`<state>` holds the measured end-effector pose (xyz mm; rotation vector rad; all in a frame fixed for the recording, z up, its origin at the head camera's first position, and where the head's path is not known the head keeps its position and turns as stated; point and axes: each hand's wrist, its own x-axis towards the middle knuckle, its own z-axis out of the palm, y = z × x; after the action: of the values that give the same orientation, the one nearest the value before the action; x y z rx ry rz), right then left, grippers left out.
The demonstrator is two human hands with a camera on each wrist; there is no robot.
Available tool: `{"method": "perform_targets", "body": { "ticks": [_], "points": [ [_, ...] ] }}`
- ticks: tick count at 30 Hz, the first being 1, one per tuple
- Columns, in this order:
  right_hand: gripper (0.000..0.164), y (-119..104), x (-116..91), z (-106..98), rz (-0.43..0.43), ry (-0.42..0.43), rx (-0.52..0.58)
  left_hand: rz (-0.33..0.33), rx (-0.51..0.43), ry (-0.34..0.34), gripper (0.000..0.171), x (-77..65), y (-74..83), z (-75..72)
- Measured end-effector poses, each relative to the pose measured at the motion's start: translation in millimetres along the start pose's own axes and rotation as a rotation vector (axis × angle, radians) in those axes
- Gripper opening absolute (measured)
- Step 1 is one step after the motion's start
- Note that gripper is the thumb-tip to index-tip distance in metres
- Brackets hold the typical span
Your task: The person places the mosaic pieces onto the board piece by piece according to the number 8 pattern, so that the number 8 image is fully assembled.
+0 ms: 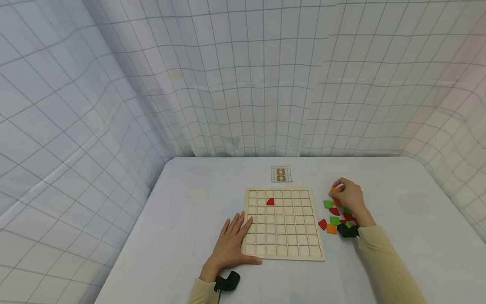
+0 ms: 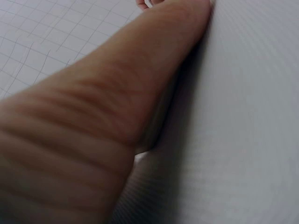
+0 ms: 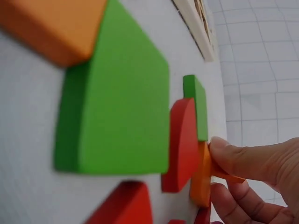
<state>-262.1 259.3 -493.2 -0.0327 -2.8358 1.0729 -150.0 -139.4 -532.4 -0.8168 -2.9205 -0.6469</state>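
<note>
A pale wooden grid board [image 1: 281, 232] lies on the white table, with one red quarter-round tile [image 1: 270, 202] in a cell of its upper part. My left hand [image 1: 229, 247] rests with spread, straight fingers on the board's lower left edge, its thumb along the front edge. Right of the board, my right hand [image 1: 350, 197] pinches an orange tile [image 3: 227, 175] between thumb and fingers. It is over the far end of a group of loose tiles, close to another orange tile [image 3: 201, 179] and a green square tile [image 3: 201, 105].
Several red, green and orange tiles lie below the right hand, among them a green square [image 1: 334, 221] and an orange square [image 1: 332, 229]. Beyond the board is a small pattern card [image 1: 281, 174]. Grid-patterned white curtains [image 1: 247, 105] enclose the table's back and sides.
</note>
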Motion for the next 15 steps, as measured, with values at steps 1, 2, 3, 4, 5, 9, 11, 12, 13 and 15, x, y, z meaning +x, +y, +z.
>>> {"method": "perform_targets", "body": {
  "ticks": [1, 2, 3, 4, 5, 9, 11, 12, 13, 15],
  "points": [
    [0.022, -0.6, -0.7, 0.2, -0.012, 0.004, -0.002, 0.002, -0.003, 0.000, 0.117, 0.0, -0.2, 0.4],
    [0.021, -1.4, -1.5, 0.3, -0.024, 0.009, -0.006, 0.003, -0.003, 0.000, 0.117, -0.1, -0.4, 0.8],
    [0.020, -2.7, -2.3, 0.3, -0.034, 0.013, -0.010, 0.005, -0.003, 0.001, 0.117, -0.1, -0.5, 1.2],
    [0.019, -4.4, -3.2, 0.0, -0.044, 0.016, -0.011, 0.007, -0.003, 0.004, 0.117, -0.1, -0.7, 1.6],
    [0.019, -6.3, -4.1, -0.1, -0.054, 0.019, -0.009, 0.007, -0.001, 0.004, 0.118, -0.1, -0.9, 1.8],
    [0.019, -16.6, -7.1, -0.1, -0.078, 0.033, 0.038, 0.011, 0.007, 0.015, 0.118, 0.6, -2.1, 3.0],
    [0.019, -23.1, -8.7, 0.3, -0.095, 0.028, 0.075, 0.010, 0.008, 0.015, 0.119, 1.1, -2.6, 3.5],
    [0.018, -26.5, -9.4, 0.9, -0.104, 0.022, 0.094, 0.009, 0.006, 0.015, 0.119, 1.2, -2.7, 3.7],
    [0.018, -30.0, -10.3, 1.5, -0.113, 0.011, 0.108, 0.009, 0.006, 0.016, 0.118, 1.2, -2.7, 3.8],
    [0.017, -35.9, -11.8, 3.5, -0.126, -0.013, 0.133, 0.010, 0.006, 0.018, 0.119, 1.2, -2.7, 4.2]
  ]
}}
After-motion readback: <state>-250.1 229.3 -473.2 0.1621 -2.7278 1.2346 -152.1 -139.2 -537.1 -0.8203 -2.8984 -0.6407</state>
